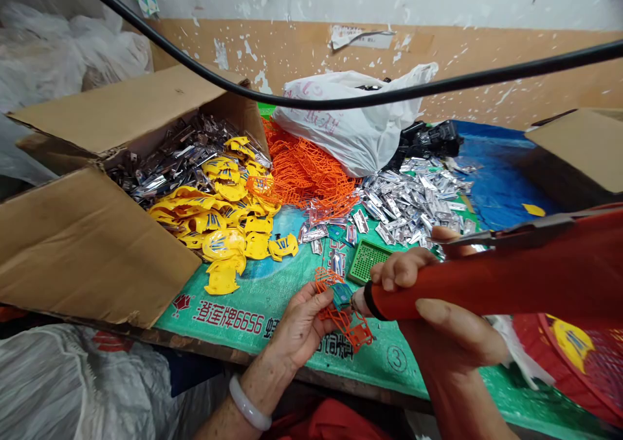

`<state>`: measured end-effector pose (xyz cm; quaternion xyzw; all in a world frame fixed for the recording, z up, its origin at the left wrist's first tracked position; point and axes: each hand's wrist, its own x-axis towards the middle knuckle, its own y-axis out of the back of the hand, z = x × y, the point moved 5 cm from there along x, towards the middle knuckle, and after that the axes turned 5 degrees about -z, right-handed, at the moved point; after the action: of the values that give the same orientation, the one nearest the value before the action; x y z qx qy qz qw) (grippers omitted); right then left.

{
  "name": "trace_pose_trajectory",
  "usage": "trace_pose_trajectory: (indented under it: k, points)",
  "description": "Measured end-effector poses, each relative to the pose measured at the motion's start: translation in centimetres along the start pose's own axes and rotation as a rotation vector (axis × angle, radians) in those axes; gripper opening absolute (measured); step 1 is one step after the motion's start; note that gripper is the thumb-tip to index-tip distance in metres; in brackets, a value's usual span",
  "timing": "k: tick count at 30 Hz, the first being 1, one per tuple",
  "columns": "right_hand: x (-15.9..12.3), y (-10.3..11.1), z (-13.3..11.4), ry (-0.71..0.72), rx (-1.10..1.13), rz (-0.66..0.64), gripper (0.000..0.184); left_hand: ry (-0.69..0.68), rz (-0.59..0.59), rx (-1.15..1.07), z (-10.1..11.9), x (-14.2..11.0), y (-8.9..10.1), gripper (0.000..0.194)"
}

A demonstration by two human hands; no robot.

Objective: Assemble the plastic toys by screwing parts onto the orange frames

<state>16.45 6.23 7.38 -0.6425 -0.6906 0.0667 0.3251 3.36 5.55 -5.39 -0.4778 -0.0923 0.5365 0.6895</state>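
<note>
The left hand [304, 323] is closed, thumb against fingers, on an openwork orange plastic frame [359, 333] with a small flat teal piece [341, 294] set in it; the right hand [455, 336] is wrapped around a thick red cylindrical tool [452, 287], whose pale nose [360, 301] reaches leftward to the teal piece's edge, though whether the tip presses on it is too small to tell; frame and teal piece are thus between the two hands, above a table [272, 287] covered in printed green sheeting.

Just beyond the frame is a small green perforated plastic tray [367, 263]; farther beyond the right hand spreads a heap of shiny silver pieces [413, 200]; beyond the left hand lies a tangled pile of orange lattice frames [311, 171], with a white plastic bag [350, 132] behind it; to the left of and beyond the left hand, curved yellow plastic pieces [224, 242] spill from an open brown cardboard box [92, 245]; right of the right hand is a red plastic basket [533, 352] with a yellow piece [572, 344] in it.
</note>
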Motion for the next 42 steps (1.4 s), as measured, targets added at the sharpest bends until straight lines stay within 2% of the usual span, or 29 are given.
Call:
trace_pose_trajectory:
  k: [11, 18, 25, 32, 37, 42]
  points:
    - [-0.2, 0.0, 0.1, -0.007, 0.001, -0.034, 0.053, -0.005, 0.011, 0.025, -0.2, -0.1, 0.2, 0.026]
    - [-0.3, 0.0, 0.1, -0.037, -0.078, -0.016, 0.051, -0.002, 0.019, 0.048, 0.0, 0.0, 0.1, 0.03]
    - [-0.5, 0.3, 0.5, -0.052, -0.134, -0.036, 0.028, -0.016, 0.089, 0.066, 0.2, -0.1, 0.1, 0.032]
    - [-0.4, 0.4, 0.9, -0.069, -0.174, -0.04, 0.045, -0.02, 0.084, 0.093, 0.1, -0.1, -0.3, 0.034]
    - [-0.6, 0.1, 1.3, -0.062, -0.215, -0.098, 0.046, -0.018, 0.062, 0.107, 0.2, -0.1, -0.3, 0.033]
    - [-0.8, -0.1, 1.4, -0.033, -0.234, -0.084, 0.045, -0.017, 0.024, 0.105, 0.3, -0.1, -0.5, 0.032]
